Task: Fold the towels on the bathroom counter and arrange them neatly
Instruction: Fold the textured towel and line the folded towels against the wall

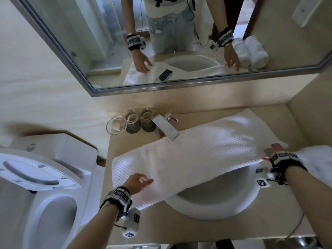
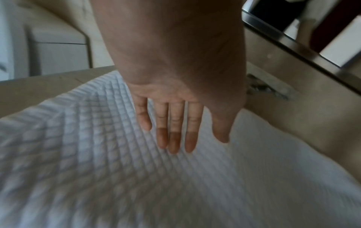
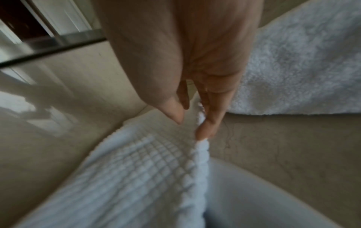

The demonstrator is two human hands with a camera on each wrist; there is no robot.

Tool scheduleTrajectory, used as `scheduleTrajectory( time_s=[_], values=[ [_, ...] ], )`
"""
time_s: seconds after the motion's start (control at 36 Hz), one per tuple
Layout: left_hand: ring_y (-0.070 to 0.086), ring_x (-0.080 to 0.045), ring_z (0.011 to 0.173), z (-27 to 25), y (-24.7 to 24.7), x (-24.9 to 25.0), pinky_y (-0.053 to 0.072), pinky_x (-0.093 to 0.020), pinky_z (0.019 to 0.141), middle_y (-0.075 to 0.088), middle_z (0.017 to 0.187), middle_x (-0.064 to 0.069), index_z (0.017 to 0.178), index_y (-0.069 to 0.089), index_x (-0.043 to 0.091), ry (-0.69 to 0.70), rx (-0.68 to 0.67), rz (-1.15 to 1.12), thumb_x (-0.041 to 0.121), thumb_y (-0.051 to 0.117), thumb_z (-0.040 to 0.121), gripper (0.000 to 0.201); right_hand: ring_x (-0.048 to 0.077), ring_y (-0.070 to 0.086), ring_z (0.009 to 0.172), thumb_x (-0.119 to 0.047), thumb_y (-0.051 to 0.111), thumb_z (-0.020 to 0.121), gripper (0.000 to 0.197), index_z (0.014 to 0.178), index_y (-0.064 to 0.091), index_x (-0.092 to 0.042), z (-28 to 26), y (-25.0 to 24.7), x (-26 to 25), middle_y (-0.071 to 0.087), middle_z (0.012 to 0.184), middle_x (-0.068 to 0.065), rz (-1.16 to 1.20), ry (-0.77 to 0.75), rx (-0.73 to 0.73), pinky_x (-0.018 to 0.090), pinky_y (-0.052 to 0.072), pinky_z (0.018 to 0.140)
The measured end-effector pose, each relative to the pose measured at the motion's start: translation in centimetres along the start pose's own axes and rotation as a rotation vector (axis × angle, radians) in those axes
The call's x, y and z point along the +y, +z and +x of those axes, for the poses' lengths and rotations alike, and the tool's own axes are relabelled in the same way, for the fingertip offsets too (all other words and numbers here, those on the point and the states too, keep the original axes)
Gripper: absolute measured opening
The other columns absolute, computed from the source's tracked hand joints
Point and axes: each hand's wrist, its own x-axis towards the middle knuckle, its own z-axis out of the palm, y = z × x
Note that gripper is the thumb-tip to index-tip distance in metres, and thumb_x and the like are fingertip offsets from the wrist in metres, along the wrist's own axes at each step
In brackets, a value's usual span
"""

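Lying stretched across the table (image 1: pixel 197 229) and sink (image 1: pixel 215 200), waffle towel (image 1: pixel 188 159) only half folded; left hand (image 1: pixel 138 182) pressing flat, fingers spread; right hand (image 1: pixel 273 151) pinching its right edge; fluffy towel (image 1: pixel 316 159) at far right waiting.

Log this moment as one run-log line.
left hand flat on waffle towel | right hand pinching its edge | towel over sink
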Motion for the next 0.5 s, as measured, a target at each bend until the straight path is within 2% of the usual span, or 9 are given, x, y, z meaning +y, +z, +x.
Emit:
scheduleTrajectory(
  time_s=[0.03,0.08,0.14,0.22,0.28,0.33,0.39,0.44,0.5],
  values=[
    [0.062,-0.012,0.093,0.5,-0.8,-0.4,0.047,-0.025,0.089,0.07,0.102,0.001,0.1,0.07,0.017,-0.012,0.06,-0.013,0.049,0.058,0.089,0.036,0.032,0.023,0.14,-0.04,0.061,0.084,0.073,0.146,0.028,-0.02,0.4,0.6,-0.1,0.015,0.153,0.013,0.076,0.002,-0.014,0.04,0.034,0.11],
    [0.063,-0.017,0.095,1.8,-2.5,-1.2,0.047,-0.025,0.087,0.071,0.103,-0.004,0.102,0.069,0.014,-0.046,0.166,-0.022,0.04,0.06,0.091,0.03,0.038,0.036,0.132,-0.023,0.059,0.089,0.063,0.144,0.032,-0.01,0.2,0.4,-1.0,0.031,0.147,0.02,0.392,0.077,0.028,0.039,0.046,0.094],
    [0.063,-0.023,0.098,2.9,-4.2,-1.9,0.044,-0.027,0.086,0.069,0.103,-0.007,0.102,0.068,0.013,-0.089,0.226,0.004,0.034,0.056,0.093,0.025,0.039,0.041,0.128,-0.02,0.056,0.089,0.055,0.14,0.037,-0.011,-2.0,-0.6,-3.2,0.038,0.144,0.019,0.59,0.137,0.074,0.043,0.044,0.099],
    [0.061,-0.029,0.106,4.1,-5.6,-3.1,0.043,-0.032,0.09,0.066,0.108,-0.012,0.103,0.065,0.01,-0.123,0.26,0.112,0.03,0.048,0.094,0.027,0.038,0.041,0.126,-0.026,0.052,0.089,0.045,0.133,0.047,-0.017,-5.3,-1.1,-3.8,0.035,0.145,0.018,0.549,0.136,0.134,0.037,0.034,0.105],
    [0.057,-0.03,0.114,3.8,-5.3,-3.9,0.043,-0.033,0.097,0.063,0.12,-0.013,0.114,0.062,0.009,-0.126,0.245,0.163,0.029,0.052,0.094,0.03,0.039,0.044,0.123,-0.021,0.052,0.09,0.042,0.131,0.049,-0.015,-8.4,-0.4,-4.2,0.035,0.143,0.019,0.575,0.11,0.131,0.034,0.037,0.102],
    [0.052,-0.03,0.122,3.6,-5.1,-4.6,0.041,-0.034,0.102,0.057,0.131,-0.013,0.125,0.057,0.01,-0.113,0.254,0.213,0.029,0.054,0.094,0.037,0.037,0.051,0.117,-0.019,0.053,0.09,0.04,0.129,0.051,-0.012,-11.3,0.4,-5.2,0.048,0.134,0.016,0.638,0.015,0.123,0.033,0.041,0.094],
    [0.049,-0.03,0.124,3.0,-4.9,-5.4,0.04,-0.035,0.104,0.052,0.135,-0.013,0.129,0.054,0.014,-0.112,0.281,0.264,0.032,0.055,0.092,0.041,0.035,0.06,0.094,-0.009,0.052,0.091,0.03,0.121,0.056,-0.004,-13.7,1.9,-6.5,0.06,0.105,0.017,0.847,-0.056,0.035,0.029,0.045,0.075],
    [0.048,-0.031,0.124,2.0,-4.6,-6.0,0.041,-0.037,0.103,0.049,0.136,-0.013,0.131,0.051,0.016,-0.121,0.276,0.271,0.034,0.055,0.092,0.043,0.024,0.059,0.063,-0.002,0.049,0.093,0.013,0.102,0.059,-0.004,-16.8,4.3,-8.5,0.057,0.076,0.013,1.162,-0.023,-0.133,0.022,0.047,0.052],
    [0.048,-0.03,0.123,1.0,-4.6,-6.7,0.042,-0.038,0.102,0.049,0.136,-0.013,0.132,0.05,0.016,-0.13,0.263,0.28,0.033,0.056,0.091,0.045,0.019,0.06,0.059,-0.004,0.05,0.093,0.007,0.093,0.055,-0.008,-20.3,7.2,-10.8,0.06,0.071,0.011,1.341,0.023,-0.345,0.022,0.048,0.048]
  ],
)
